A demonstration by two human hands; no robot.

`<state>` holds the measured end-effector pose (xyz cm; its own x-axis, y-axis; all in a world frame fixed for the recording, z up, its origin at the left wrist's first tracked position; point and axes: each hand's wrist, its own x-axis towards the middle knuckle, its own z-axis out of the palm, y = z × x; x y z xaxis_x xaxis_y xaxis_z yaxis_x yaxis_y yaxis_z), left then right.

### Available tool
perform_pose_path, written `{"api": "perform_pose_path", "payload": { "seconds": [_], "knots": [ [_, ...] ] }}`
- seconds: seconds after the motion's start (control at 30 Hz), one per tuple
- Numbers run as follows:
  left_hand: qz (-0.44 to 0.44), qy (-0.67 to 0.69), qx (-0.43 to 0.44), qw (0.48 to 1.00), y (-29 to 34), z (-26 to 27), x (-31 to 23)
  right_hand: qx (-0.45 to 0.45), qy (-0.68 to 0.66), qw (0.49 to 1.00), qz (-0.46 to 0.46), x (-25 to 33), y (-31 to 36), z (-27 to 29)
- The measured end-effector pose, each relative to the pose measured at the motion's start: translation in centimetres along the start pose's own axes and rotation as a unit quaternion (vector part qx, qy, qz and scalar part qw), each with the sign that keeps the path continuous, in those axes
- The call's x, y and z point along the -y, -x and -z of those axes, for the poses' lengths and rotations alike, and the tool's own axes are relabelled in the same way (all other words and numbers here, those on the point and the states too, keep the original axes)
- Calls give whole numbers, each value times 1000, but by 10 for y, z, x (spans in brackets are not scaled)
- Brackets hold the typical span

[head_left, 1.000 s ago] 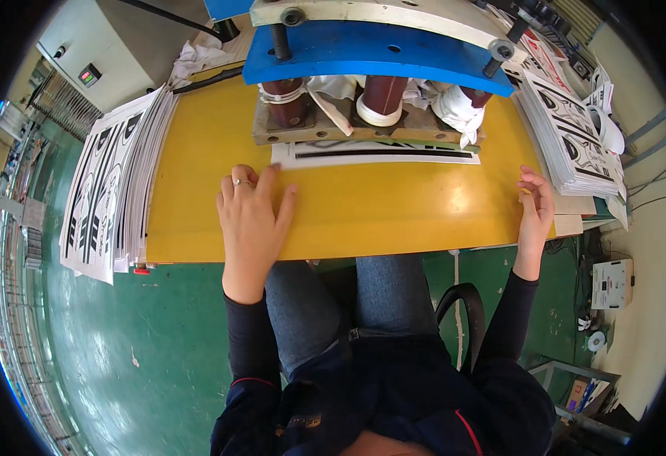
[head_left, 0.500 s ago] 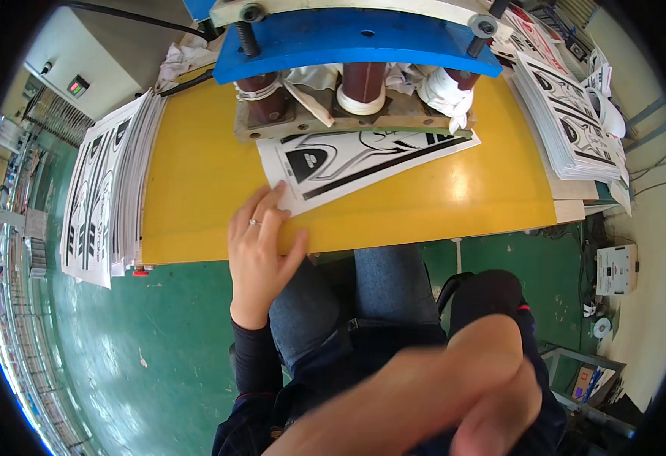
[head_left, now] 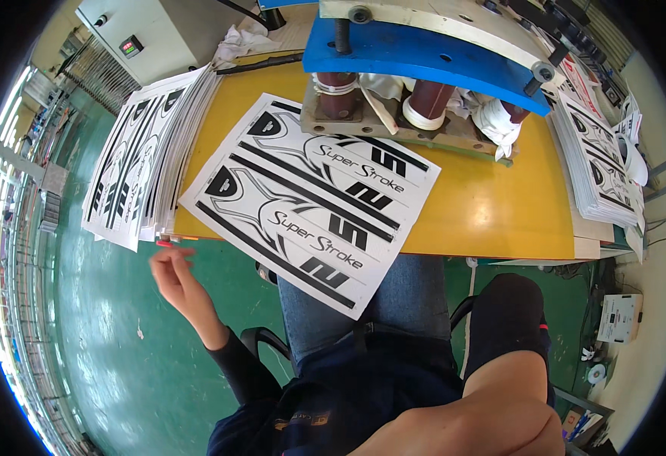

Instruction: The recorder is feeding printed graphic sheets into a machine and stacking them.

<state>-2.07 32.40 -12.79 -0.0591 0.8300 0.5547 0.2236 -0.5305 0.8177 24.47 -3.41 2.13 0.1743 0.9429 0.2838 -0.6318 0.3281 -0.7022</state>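
Note:
A large white printed sheet (head_left: 302, 209) with black and grey stripe graphics lies askew across the yellow table, its near corner jutting past the edge above my thighs. The press's lower plate (head_left: 393, 135) overlaps its far side in view. My left hand (head_left: 178, 281) is off the sheet, over the floor left of the table corner. Its fingers are loosely bent and apart, holding nothing, beside a small red part (head_left: 164, 244) at that corner. My right arm is bent back at the lower right; bare skin of my right hand (head_left: 454, 435) shows very close, its fingers hidden.
The press has a blue plate (head_left: 424, 64) and brown posts wrapped with white cloth. A thick stack of printed sheets (head_left: 131, 167) overhangs the table's left side; another stack (head_left: 595, 163) stands at the right. A grey control box (head_left: 139, 42) sits at the back left.
The printed sheet has come out from under the press toward me and now shows mostly whole. My left hand has left it and moved left off the table. The view has shifted.

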Motion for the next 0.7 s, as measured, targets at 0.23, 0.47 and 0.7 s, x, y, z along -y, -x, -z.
{"api": "perform_pose_path", "payload": {
  "seconds": [0.23, 0.47, 0.7],
  "knots": [
    [302, 142, 343, 878, 56, -5, -18, -23, -30, 999, -29, -7, -6, -23],
    [269, 80, 392, 876, 46, -14, -33, -60, -58, 995, -53, -15, -2, -49],
    [159, -57, 298, 940, -20, 43, -51, -109, -85, 989, -44, -11, -24, -65]
  ]
}}
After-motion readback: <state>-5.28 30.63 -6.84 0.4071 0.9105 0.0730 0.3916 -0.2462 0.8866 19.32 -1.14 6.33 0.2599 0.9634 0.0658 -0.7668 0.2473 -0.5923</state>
